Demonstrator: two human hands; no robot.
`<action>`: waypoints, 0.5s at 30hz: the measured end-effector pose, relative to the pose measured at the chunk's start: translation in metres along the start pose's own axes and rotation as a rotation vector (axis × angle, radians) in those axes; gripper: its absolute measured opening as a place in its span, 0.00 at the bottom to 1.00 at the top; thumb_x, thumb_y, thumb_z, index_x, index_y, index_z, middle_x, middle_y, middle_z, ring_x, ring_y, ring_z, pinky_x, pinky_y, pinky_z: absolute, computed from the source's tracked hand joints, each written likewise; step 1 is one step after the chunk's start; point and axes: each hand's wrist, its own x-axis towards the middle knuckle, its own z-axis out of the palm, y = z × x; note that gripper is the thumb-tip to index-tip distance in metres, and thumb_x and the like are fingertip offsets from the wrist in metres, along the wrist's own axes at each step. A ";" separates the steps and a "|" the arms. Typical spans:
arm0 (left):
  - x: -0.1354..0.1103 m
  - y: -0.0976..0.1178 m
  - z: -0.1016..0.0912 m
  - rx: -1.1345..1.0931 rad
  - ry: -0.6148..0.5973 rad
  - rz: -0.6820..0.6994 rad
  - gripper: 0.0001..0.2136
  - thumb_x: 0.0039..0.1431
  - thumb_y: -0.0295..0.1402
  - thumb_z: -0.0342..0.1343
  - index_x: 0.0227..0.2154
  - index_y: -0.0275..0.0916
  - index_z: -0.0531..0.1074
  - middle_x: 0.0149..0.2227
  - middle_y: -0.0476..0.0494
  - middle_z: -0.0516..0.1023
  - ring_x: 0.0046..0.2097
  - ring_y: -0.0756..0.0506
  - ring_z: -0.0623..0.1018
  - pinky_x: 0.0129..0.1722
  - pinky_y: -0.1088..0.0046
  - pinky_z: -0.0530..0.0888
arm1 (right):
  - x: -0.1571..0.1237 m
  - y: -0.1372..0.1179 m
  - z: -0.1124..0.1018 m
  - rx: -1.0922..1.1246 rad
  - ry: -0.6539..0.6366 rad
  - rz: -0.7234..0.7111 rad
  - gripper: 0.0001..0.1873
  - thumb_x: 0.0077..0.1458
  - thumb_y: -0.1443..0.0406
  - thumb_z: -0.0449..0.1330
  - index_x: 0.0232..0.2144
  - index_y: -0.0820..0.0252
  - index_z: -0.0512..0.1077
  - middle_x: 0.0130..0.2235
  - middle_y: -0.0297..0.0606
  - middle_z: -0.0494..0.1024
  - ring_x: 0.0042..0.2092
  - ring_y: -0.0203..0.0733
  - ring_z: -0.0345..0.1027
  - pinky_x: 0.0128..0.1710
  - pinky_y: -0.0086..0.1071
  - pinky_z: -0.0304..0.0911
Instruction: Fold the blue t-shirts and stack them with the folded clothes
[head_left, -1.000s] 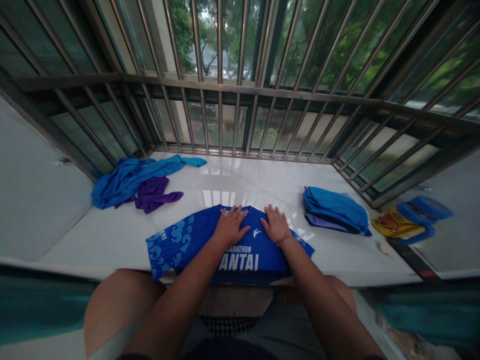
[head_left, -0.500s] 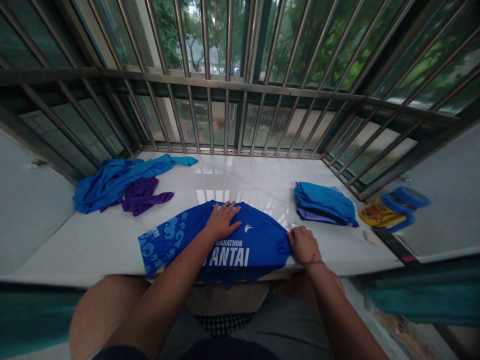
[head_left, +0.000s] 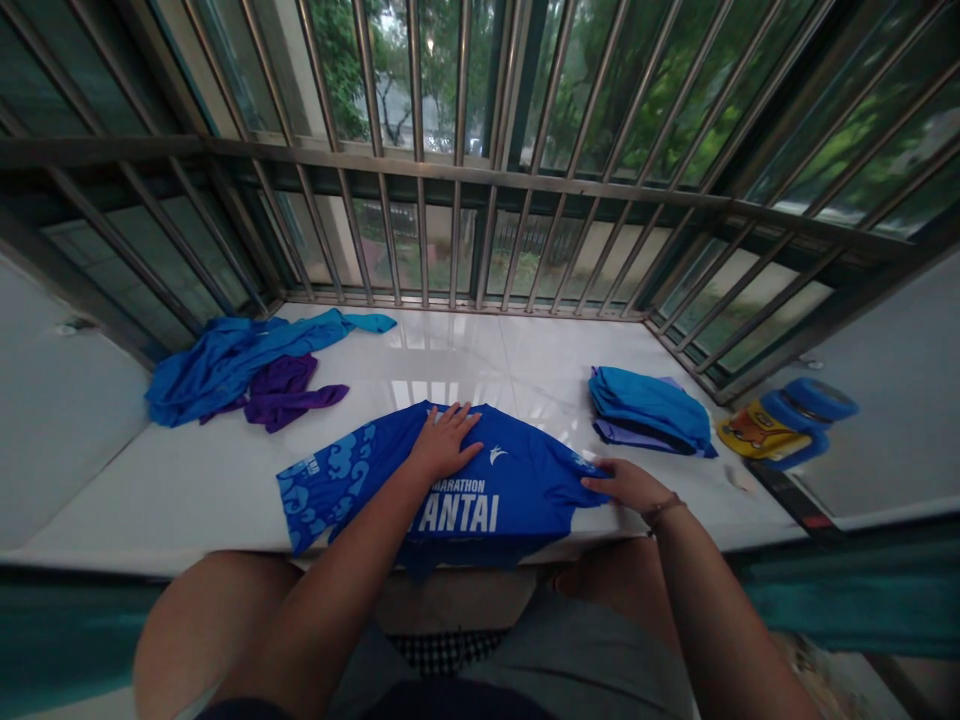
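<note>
A blue T-shirt (head_left: 525,480) with white lettering is spread on the white ledge, its lower part hanging over the front edge. My left hand (head_left: 448,442) lies flat near the collar, fingers apart, pressing on the cloth. At the right, my right hand (head_left: 626,484) pinches the end of the shirt's right-side sleeve between thumb and fingers. The left-side sleeve, with a pale wave pattern, is stretched out flat. My left forearm covers part of the lettering.
Crumpled blue clothing (head_left: 217,365) and a purple garment (head_left: 289,392) lie at the left. A folded stack of clothes (head_left: 649,408) sits at the right, beside a yellow and blue jug (head_left: 772,420). Metal window bars (head_left: 457,170) stand behind the white ledge (head_left: 495,350).
My right hand has moved slightly right and drawn the sleeve outward, so more of it shows. My left hand has stayed in place on the shirt.
</note>
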 end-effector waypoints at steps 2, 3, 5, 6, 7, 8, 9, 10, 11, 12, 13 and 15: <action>0.002 -0.002 0.001 -0.001 0.006 0.004 0.35 0.75 0.59 0.44 0.78 0.52 0.57 0.81 0.43 0.53 0.81 0.32 0.53 0.78 0.35 0.44 | -0.003 0.006 0.000 0.091 0.017 0.002 0.17 0.55 0.55 0.71 0.37 0.64 0.83 0.28 0.37 0.82 0.28 0.40 0.72 0.27 0.30 0.65; 0.003 -0.003 0.002 0.000 0.008 0.007 0.35 0.75 0.59 0.44 0.78 0.52 0.58 0.81 0.43 0.53 0.80 0.31 0.53 0.78 0.35 0.44 | -0.003 0.007 0.002 0.109 0.052 -0.003 0.17 0.57 0.54 0.68 0.36 0.64 0.82 0.27 0.38 0.82 0.29 0.41 0.73 0.28 0.30 0.66; 0.007 -0.006 0.002 0.001 0.004 0.011 0.35 0.75 0.59 0.44 0.78 0.53 0.58 0.81 0.44 0.53 0.80 0.31 0.54 0.78 0.35 0.44 | 0.000 0.008 0.008 0.137 0.117 -0.029 0.19 0.62 0.52 0.63 0.38 0.64 0.82 0.31 0.40 0.84 0.33 0.43 0.76 0.32 0.31 0.69; 0.010 -0.008 0.001 0.001 -0.001 0.013 0.34 0.75 0.59 0.44 0.78 0.53 0.58 0.81 0.44 0.53 0.80 0.31 0.54 0.77 0.35 0.45 | 0.003 0.006 0.012 0.149 0.145 -0.044 0.21 0.64 0.51 0.61 0.39 0.63 0.82 0.34 0.41 0.85 0.35 0.44 0.78 0.34 0.31 0.71; 0.013 -0.010 0.000 0.002 -0.006 0.011 0.34 0.75 0.59 0.45 0.78 0.53 0.58 0.81 0.44 0.53 0.80 0.31 0.54 0.77 0.35 0.45 | 0.007 0.004 0.016 0.156 0.176 -0.056 0.22 0.66 0.51 0.59 0.41 0.63 0.82 0.36 0.41 0.86 0.37 0.44 0.79 0.35 0.31 0.72; 0.017 -0.012 -0.002 0.004 -0.011 0.002 0.34 0.75 0.58 0.45 0.78 0.53 0.58 0.81 0.44 0.53 0.80 0.31 0.54 0.77 0.35 0.45 | 0.012 0.001 0.019 0.154 0.209 -0.063 0.23 0.67 0.50 0.57 0.43 0.63 0.82 0.38 0.41 0.86 0.38 0.45 0.80 0.36 0.32 0.72; 0.022 -0.014 -0.004 0.007 -0.014 -0.012 0.34 0.75 0.58 0.45 0.78 0.53 0.59 0.81 0.43 0.53 0.80 0.31 0.54 0.77 0.34 0.45 | 0.019 -0.003 0.022 0.144 0.244 -0.062 0.24 0.69 0.50 0.56 0.45 0.63 0.81 0.38 0.42 0.86 0.39 0.45 0.80 0.36 0.32 0.73; 0.027 -0.017 -0.006 0.013 -0.018 -0.029 0.34 0.75 0.57 0.45 0.78 0.53 0.59 0.81 0.43 0.52 0.80 0.31 0.54 0.77 0.34 0.44 | 0.027 -0.007 0.023 0.123 0.282 -0.055 0.25 0.70 0.50 0.54 0.47 0.64 0.81 0.38 0.42 0.86 0.38 0.46 0.80 0.36 0.33 0.73; 0.031 -0.020 -0.009 0.019 -0.021 -0.044 0.34 0.75 0.57 0.45 0.77 0.52 0.59 0.81 0.42 0.52 0.80 0.31 0.54 0.77 0.33 0.44 | 0.035 -0.012 0.024 0.094 0.324 -0.045 0.26 0.70 0.50 0.54 0.48 0.64 0.81 0.38 0.43 0.85 0.39 0.47 0.80 0.37 0.34 0.73; 0.036 -0.022 -0.011 0.025 -0.023 -0.054 0.34 0.75 0.57 0.46 0.77 0.51 0.59 0.81 0.41 0.52 0.80 0.31 0.54 0.77 0.33 0.44 | 0.043 -0.016 0.024 0.059 0.367 -0.034 0.25 0.70 0.51 0.54 0.48 0.65 0.81 0.38 0.45 0.85 0.40 0.48 0.80 0.39 0.35 0.73; 0.040 -0.024 -0.013 0.029 -0.025 -0.056 0.34 0.75 0.56 0.46 0.77 0.51 0.59 0.81 0.41 0.52 0.80 0.31 0.54 0.77 0.33 0.44 | 0.052 -0.021 0.024 0.020 0.408 -0.023 0.24 0.70 0.52 0.55 0.47 0.65 0.81 0.39 0.47 0.85 0.42 0.49 0.81 0.41 0.37 0.73; 0.045 -0.028 -0.015 0.031 -0.027 -0.042 0.33 0.75 0.55 0.47 0.77 0.50 0.60 0.81 0.40 0.53 0.80 0.31 0.55 0.77 0.33 0.44 | 0.066 -0.028 0.023 -0.054 0.473 -0.005 0.20 0.68 0.56 0.59 0.45 0.67 0.82 0.43 0.51 0.85 0.47 0.52 0.81 0.47 0.39 0.73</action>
